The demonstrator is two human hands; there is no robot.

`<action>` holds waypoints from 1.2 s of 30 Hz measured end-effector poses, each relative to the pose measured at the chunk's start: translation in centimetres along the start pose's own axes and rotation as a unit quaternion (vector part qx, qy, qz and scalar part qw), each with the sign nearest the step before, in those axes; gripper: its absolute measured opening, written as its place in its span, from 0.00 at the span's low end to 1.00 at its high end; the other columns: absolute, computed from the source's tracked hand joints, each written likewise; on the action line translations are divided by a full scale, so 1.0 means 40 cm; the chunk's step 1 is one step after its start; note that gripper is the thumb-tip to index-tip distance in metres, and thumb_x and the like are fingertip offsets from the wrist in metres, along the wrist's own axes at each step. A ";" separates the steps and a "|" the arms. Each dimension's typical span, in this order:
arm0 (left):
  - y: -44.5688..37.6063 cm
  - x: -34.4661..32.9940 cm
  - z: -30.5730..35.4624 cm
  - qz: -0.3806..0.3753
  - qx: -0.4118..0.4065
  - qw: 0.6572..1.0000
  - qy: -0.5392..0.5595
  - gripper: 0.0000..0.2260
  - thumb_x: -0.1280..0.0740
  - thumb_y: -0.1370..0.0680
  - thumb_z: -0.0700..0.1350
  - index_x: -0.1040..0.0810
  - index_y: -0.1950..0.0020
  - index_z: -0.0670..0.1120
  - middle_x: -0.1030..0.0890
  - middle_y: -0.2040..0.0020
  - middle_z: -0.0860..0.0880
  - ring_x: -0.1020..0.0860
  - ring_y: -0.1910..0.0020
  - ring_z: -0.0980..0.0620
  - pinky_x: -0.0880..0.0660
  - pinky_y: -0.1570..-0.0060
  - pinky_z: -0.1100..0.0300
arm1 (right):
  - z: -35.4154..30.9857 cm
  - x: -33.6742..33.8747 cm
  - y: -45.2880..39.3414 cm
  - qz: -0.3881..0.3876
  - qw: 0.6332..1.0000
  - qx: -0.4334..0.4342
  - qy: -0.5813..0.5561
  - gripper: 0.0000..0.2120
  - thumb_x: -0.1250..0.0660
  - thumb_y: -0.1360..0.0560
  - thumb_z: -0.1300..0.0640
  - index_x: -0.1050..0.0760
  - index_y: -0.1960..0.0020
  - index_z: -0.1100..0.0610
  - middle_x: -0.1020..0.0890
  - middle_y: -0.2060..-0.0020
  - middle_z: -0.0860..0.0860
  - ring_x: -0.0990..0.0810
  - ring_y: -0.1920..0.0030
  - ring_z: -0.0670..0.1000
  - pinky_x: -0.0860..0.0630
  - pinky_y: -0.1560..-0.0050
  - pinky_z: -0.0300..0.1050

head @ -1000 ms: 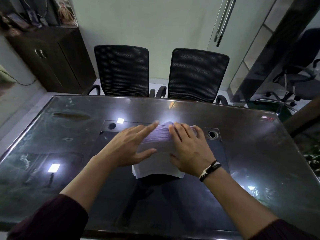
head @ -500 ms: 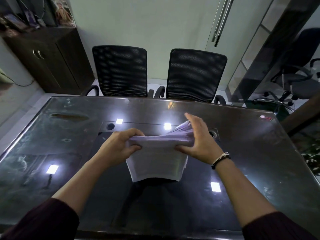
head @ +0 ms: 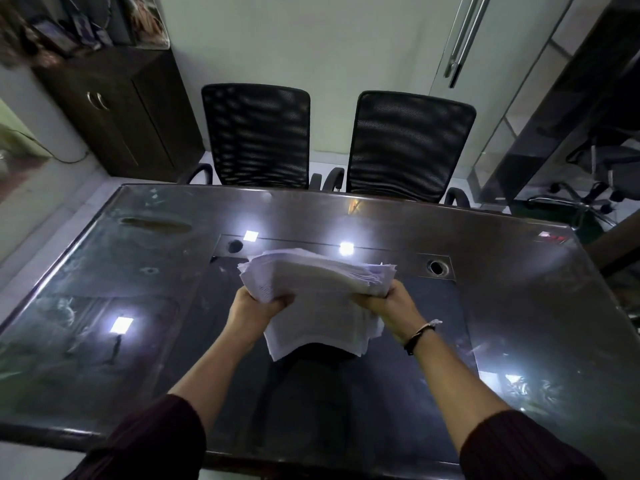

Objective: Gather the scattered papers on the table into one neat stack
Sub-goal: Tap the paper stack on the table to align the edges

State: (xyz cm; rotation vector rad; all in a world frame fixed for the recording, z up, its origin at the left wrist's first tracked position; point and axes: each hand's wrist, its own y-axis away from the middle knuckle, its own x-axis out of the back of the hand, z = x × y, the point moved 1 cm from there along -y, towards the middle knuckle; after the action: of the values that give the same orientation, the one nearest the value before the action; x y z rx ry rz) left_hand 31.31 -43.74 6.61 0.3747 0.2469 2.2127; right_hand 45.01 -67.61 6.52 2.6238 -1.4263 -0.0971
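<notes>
Nearest me, my left hand [head: 254,306] curls round the left edge of the stack of papers [head: 318,299], fingers wrapped under and thumb on top. My right hand [head: 393,306], a band at its wrist, grips the right edge the same way. The stack bends between them, its near end drooping toward the dark glass worktop [head: 519,306]. Beyond stand two black mesh chairs [head: 408,143].

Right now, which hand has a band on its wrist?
The right hand: a dark wristband circles its wrist, while the left hand has a bare wrist.
</notes>
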 end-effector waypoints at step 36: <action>0.021 -0.065 -0.068 -0.117 -0.027 0.990 0.073 0.27 0.15 0.40 0.50 0.14 0.43 0.46 0.12 0.47 0.42 0.15 0.44 0.39 0.19 0.40 0.39 | 0.035 0.077 0.091 -0.011 0.999 -0.031 0.024 0.13 0.22 0.30 0.67 0.14 0.51 0.52 0.12 0.56 0.49 0.13 0.53 0.48 0.19 0.54 0.41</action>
State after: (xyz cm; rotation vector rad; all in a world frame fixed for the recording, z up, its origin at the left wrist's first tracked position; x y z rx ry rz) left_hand 31.27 -46.43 3.86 0.1461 0.2931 2.0130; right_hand 43.49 -72.28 5.81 2.5753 -1.3574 -0.0789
